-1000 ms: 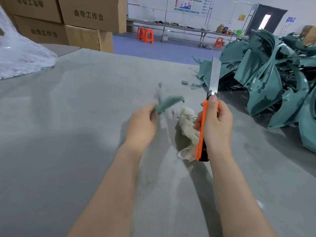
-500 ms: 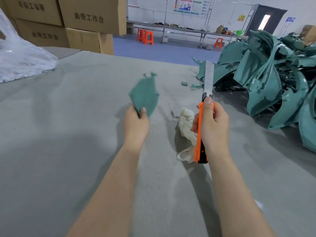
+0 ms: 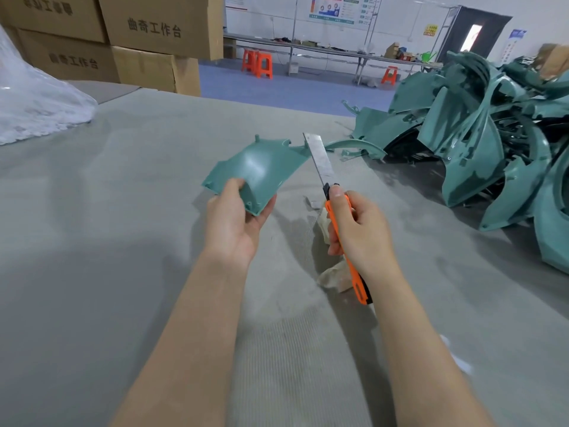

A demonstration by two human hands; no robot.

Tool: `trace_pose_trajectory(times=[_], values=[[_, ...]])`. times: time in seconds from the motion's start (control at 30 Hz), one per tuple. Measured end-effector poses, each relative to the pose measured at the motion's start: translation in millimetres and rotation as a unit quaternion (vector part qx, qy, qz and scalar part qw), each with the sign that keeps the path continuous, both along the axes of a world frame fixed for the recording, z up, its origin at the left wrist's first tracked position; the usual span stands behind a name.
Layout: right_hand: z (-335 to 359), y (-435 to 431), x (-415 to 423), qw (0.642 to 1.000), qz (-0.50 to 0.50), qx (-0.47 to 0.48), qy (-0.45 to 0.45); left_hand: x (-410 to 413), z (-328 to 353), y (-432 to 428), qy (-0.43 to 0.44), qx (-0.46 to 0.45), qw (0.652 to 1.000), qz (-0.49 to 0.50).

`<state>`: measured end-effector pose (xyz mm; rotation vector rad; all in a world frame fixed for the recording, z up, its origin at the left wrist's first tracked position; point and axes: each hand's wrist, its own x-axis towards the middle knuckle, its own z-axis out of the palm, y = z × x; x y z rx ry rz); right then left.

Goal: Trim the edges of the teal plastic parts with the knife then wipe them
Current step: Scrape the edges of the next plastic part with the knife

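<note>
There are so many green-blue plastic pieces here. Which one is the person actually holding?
The small teal panel, gripped in the left hand next to the knife. The other teal parts lie heaped at right.

One knife (image 3: 320, 161), one cloth (image 3: 334, 277), one teal part (image 3: 261, 167), plus a heap (image 3: 480, 124) of perhaps a dozen more, too tangled to count. Four cardboard boxes (image 3: 160, 26), three orange stools (image 3: 264, 65), one clear bag (image 3: 37, 109).

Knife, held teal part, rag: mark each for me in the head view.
knife (image 3: 320, 160): head view, middle of the bare steel blade.
held teal part (image 3: 261, 167): head view, centre of its glossy face.
rag (image 3: 334, 277): head view, lower fold showing beside the orange handle.
</note>
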<state>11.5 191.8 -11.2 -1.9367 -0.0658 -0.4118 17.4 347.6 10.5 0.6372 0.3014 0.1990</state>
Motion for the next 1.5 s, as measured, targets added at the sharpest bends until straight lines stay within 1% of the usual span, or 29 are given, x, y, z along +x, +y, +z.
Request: trace_pose_trajectory(times=[0.1,0.27,0.53,0.73,0.93,1.0,1.1,1.17,1.5], values=[[-0.5,0.8,0.1,1.000,0.001,-0.001,0.004,-0.3,-0.1,-1.8,0.017,0.028,0.999,0.007],[0.0,0.3,-0.4,1.000,-0.007,-0.003,0.005,-0.5,0.2,0.5,0.014,0.051,0.999,0.012],[0.8,6.3,-2.0,0.999,-0.016,-0.031,-0.011,-0.5,0.8,0.6,0.024,0.022,0.999,0.013],[3.9,8.8,-6.0,1.000,-0.004,0.008,-0.003,-0.7,3.7,0.5,0.026,0.000,1.000,0.004],[5.1,7.8,-5.9,0.998,0.006,0.054,-0.016,0.2,2.2,1.7,0.034,0.024,0.999,0.007],[4.1,7.9,-5.4,0.999,0.014,0.040,-0.014,-0.1,2.0,1.5,0.036,0.017,0.999,0.005],[-0.3,9.8,-4.5,0.999,0.017,-0.028,-0.020,-0.6,3.1,0.3,0.033,0.009,0.999,0.004],[-1.5,9.9,-3.6,0.998,0.015,-0.047,-0.026,-0.8,3.3,-0.2,0.033,0.006,0.999,0.005],[-2.8,10.5,-4.1,0.999,0.034,-0.015,-0.013,-0.3,3.5,0.6,0.035,-0.007,0.999,-0.004]])
